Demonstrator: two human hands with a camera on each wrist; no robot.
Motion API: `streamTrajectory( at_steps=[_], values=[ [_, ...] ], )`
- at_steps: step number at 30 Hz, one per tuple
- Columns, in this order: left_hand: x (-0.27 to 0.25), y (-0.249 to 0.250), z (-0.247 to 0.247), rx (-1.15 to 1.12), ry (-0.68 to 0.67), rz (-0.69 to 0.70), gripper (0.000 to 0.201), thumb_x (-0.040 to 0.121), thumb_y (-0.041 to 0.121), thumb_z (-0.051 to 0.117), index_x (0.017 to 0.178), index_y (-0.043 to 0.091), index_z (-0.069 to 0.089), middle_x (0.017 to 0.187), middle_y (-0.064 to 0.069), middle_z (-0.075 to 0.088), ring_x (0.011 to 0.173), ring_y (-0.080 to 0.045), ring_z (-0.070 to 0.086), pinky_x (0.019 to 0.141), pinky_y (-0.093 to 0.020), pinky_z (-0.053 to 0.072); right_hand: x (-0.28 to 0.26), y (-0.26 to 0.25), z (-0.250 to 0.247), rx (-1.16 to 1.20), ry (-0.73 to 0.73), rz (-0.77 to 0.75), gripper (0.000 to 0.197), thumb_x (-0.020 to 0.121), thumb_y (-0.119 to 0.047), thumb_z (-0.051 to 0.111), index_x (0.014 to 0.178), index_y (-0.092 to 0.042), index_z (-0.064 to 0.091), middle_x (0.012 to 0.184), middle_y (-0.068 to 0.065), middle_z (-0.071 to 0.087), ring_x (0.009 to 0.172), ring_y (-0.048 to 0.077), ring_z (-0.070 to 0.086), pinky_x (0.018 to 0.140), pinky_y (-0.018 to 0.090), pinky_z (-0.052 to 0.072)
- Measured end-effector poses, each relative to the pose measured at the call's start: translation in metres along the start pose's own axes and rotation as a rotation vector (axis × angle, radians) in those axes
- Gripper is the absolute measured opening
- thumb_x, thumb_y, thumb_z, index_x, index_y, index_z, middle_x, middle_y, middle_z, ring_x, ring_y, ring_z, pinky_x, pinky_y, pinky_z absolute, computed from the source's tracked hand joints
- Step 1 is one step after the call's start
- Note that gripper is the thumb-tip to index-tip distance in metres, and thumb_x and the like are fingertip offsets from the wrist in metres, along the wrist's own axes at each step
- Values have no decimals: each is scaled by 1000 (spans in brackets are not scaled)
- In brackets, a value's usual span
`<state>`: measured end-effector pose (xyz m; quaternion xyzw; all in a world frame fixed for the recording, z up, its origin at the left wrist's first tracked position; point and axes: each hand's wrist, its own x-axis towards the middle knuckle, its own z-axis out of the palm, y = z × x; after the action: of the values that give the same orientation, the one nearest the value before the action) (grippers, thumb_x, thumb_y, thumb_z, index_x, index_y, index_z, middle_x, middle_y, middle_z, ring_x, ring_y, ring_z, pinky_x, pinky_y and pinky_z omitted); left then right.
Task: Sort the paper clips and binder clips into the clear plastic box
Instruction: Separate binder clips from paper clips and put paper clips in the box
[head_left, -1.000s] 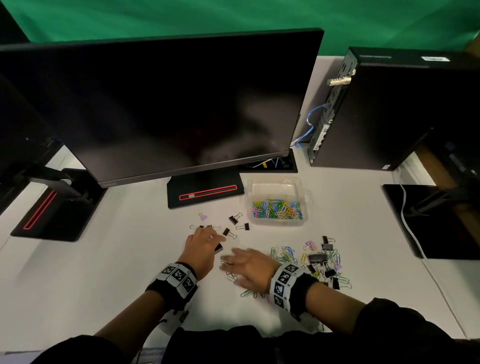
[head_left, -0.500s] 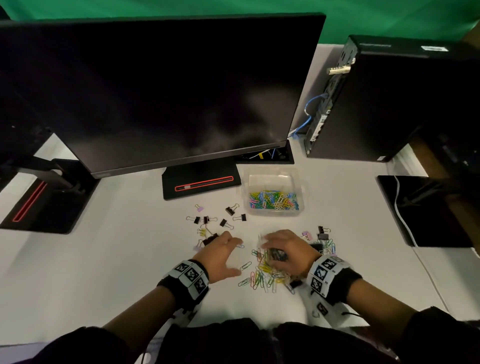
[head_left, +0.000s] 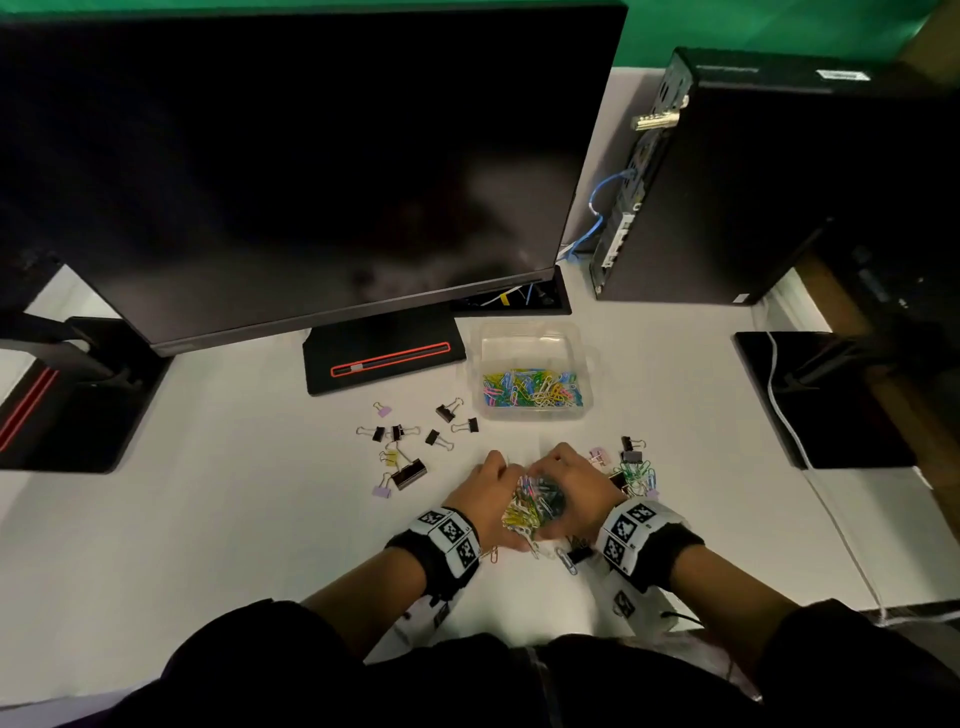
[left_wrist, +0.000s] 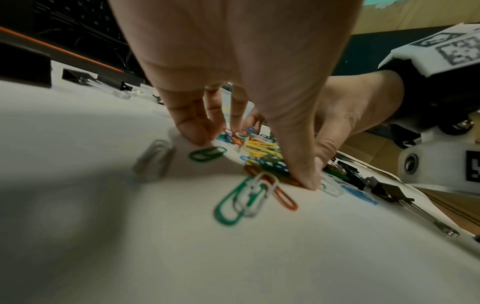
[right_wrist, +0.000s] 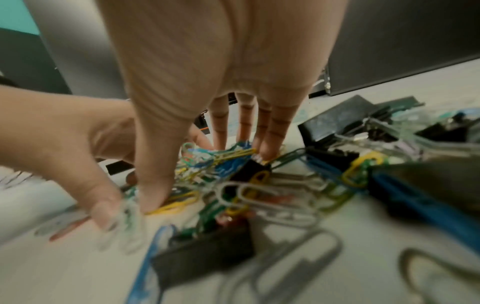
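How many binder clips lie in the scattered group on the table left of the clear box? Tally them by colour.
Black binder clips: 6
Purple binder clips: 2
Yellow binder clips: 1
Total: 9

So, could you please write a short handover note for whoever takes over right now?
Left hand and right hand: cupped together around a heap of paper clips on the table, not lifted.
Clear plastic box: beyond the hands, already holds coloured paper clips.
Left: move this heap into the box, then the binder clips to the left and the mixed pile to the right.
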<state>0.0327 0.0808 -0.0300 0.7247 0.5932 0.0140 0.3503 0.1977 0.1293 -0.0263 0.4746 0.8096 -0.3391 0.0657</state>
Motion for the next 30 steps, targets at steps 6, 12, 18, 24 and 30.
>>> streamTrajectory(
  at_steps=[6,12,18,24,30],
  values=[
    [5,-4,1,15,63,3,37,87,20,60,120,9,48,122,-13,41,109,-30,51,97,-38,43,1,-2,2,75,41,32,31,73,-18,73,102,-14,65,97,3,45,89,16,49,75,21,35],
    [9,-8,-8,-76,59,-53,24,92,14,51,115,8,55,118,-16,48,105,-32,54,93,-36,44,1,1,-6,203,112,89,21,74,-14,72,94,-14,69,87,4,65,72,13,54,70,24,44],
    [15,-14,-29,-235,109,-58,19,92,17,52,106,8,62,110,-11,66,103,-26,61,87,-29,47,3,9,-19,202,164,154,15,77,-17,71,92,-15,71,95,5,71,77,13,56,70,19,38],
    [34,-9,-59,-517,181,-66,16,94,8,46,99,6,61,87,-6,62,59,-15,54,64,-30,52,8,2,-45,355,216,147,5,79,-13,70,83,-15,68,78,2,67,56,13,62,59,18,52],
    [69,-1,-87,-702,234,-98,14,94,3,45,89,6,57,88,-18,64,54,-14,56,59,-23,55,34,1,-82,461,366,153,10,79,-8,69,88,-4,67,82,12,69,47,8,62,58,24,57]
  ],
)
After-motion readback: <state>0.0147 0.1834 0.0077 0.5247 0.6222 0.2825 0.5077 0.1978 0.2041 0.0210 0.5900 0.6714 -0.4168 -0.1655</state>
